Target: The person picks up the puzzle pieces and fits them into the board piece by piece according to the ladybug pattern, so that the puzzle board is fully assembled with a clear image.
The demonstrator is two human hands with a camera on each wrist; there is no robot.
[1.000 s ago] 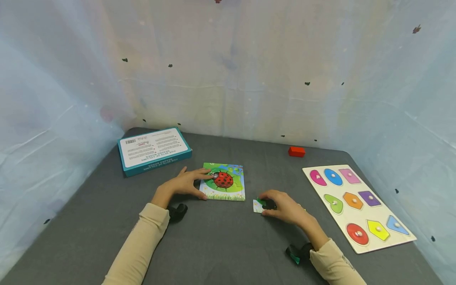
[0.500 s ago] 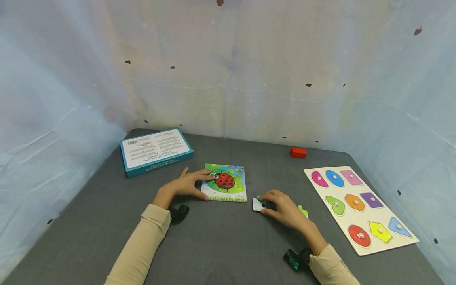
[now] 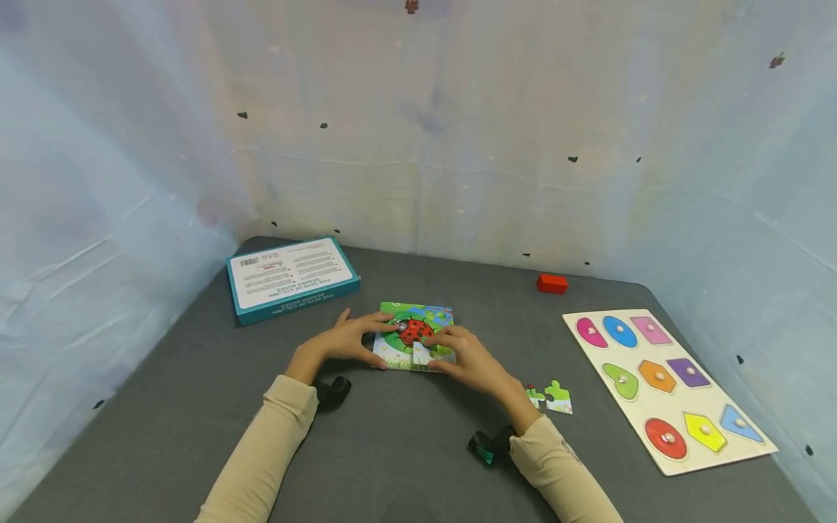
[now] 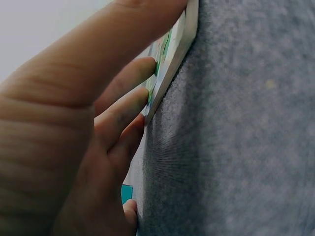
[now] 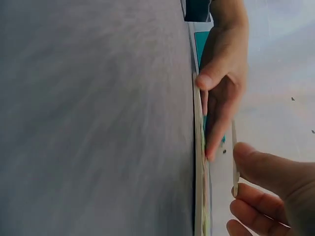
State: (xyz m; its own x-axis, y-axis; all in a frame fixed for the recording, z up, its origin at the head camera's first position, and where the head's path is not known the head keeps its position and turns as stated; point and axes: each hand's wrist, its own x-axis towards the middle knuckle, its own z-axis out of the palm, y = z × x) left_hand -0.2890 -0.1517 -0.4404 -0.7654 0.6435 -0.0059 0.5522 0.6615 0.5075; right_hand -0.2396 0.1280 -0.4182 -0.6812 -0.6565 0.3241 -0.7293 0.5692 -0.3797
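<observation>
A square ladybug puzzle [image 3: 413,331] lies on the dark table. My left hand [image 3: 346,340] rests on its left side with fairly straight, spread fingers on top; the thumb [image 4: 147,24] is at the near left corner. My right hand [image 3: 469,361] pinches a white-and-green puzzle piece [image 3: 421,354] between thumb and fingertips, over the lower middle of the puzzle. In the right wrist view the piece [image 5: 235,164] appears edge-on, held above the puzzle's surface. The right fingers cover part of the puzzle's right side.
Two loose green-and-white puzzle pieces [image 3: 559,398] lie beside the right forearm. A wooden board of knobbed shapes [image 3: 637,374] is at the right. A red block [image 3: 552,284] sits at the back, and a teal-and-white box [image 3: 292,280] at the back left.
My right hand has lifted the puzzle piece and carried it left, from the table to over the puzzle. The loose pieces by the forearm have come into sight. My left hand stays on the puzzle.
</observation>
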